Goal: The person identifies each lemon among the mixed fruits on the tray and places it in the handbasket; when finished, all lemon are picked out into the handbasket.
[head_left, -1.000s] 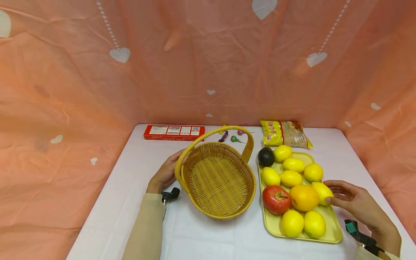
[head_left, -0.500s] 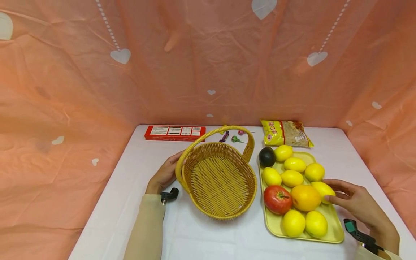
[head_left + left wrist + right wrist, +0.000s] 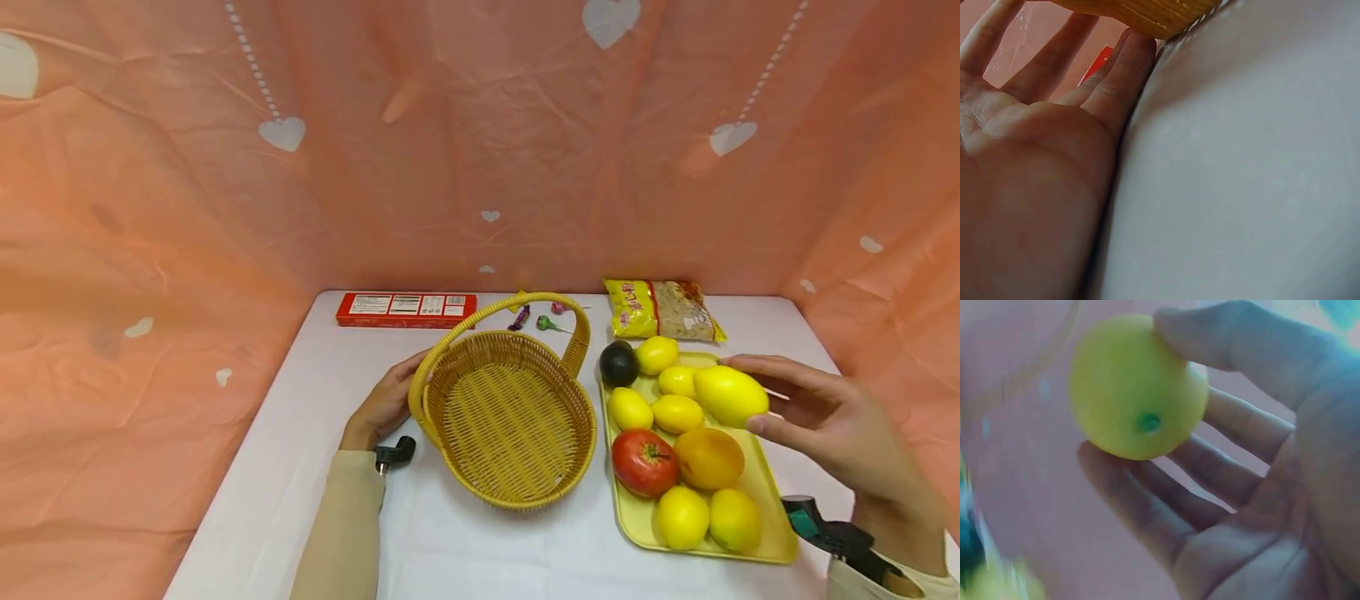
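A round woven basket (image 3: pixel 510 433) with an arched handle tilts toward me on the table. My left hand (image 3: pixel 386 400) touches its left side with fairly straight fingers, partly hidden behind the handle in the head view. The left wrist view shows the palm (image 3: pixel 1029 169) and fingers up against the basket's underside (image 3: pixel 1154 15). My right hand (image 3: pixel 821 408) pinches a lemon (image 3: pixel 731 396) between thumb and fingers, held above the yellow tray (image 3: pixel 776 546). One end of that lemon (image 3: pixel 1138 387) faces the right wrist camera.
On the tray lie several lemons (image 3: pixel 678 414), a red apple (image 3: pixel 643 462), an orange mango-like fruit (image 3: pixel 708 458) and a dark avocado-like fruit (image 3: pixel 619 363). Behind are a red box (image 3: pixel 405 310), wrapped candies (image 3: pixel 521 318), a green lollipop (image 3: pixel 546 323) and a yellow food bag (image 3: pixel 663 308).
My right hand has lifted the lemon from the tray's right side, moving it up and slightly left. The left hand and basket have stayed in place.
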A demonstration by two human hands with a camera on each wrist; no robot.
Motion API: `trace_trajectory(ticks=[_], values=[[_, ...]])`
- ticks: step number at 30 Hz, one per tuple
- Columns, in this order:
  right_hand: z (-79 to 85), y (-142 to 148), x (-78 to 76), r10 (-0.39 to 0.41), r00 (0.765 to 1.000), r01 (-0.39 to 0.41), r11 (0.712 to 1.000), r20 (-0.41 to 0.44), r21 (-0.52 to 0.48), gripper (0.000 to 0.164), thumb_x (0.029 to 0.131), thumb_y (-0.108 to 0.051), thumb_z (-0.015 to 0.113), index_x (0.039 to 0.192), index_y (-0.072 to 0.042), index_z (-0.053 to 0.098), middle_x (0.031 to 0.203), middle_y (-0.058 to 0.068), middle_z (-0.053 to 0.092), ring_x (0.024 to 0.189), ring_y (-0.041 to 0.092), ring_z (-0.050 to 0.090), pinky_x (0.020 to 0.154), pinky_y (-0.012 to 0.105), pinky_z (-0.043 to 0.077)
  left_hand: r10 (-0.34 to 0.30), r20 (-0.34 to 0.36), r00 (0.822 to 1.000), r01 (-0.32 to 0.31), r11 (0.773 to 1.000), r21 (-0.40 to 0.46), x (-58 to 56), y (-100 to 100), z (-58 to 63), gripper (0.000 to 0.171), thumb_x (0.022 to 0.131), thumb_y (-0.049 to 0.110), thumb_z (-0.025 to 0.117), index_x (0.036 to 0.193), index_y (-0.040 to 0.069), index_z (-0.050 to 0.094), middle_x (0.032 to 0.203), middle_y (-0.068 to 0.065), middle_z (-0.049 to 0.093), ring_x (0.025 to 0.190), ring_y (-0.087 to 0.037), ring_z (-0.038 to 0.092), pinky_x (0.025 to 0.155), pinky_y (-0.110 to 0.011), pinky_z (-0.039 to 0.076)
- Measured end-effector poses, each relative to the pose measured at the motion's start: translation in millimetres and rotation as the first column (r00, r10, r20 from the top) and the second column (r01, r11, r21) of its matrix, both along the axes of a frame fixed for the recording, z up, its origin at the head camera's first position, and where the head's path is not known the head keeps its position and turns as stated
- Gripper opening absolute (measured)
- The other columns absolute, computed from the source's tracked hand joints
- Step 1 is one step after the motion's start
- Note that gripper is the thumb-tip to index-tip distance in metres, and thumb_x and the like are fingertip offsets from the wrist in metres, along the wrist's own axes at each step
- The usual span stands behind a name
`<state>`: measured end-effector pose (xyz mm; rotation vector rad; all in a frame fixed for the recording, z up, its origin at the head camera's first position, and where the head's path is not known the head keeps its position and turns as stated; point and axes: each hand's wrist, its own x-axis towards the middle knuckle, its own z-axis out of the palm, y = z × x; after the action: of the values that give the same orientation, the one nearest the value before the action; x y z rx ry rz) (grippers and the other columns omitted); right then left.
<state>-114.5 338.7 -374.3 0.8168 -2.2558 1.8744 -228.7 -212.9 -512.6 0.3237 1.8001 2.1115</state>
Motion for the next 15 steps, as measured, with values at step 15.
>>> trace_trajectory(ticks=[15], values=[[-2.2, -170, -31.6, 0.285, 0.949, -0.274, 0.957, 0.134, -0.093, 0.055, 0.094, 0.008, 0.08, 0.146, 0.001, 0.065, 0.144, 0.014, 0.069, 0.12, 0.027, 0.073, 0.101, 0.035, 0.064, 0.01, 0.03, 0.999, -0.01, 1.0, -0.004, 1.2, 1, 4.0, 0.052, 0.117, 0.016, 0.051, 0.167, 0.004, 0.043, 0.154, 0.002, 0.061, 0.127, -0.01, 0.064, 0.105, -0.025, 0.059]])
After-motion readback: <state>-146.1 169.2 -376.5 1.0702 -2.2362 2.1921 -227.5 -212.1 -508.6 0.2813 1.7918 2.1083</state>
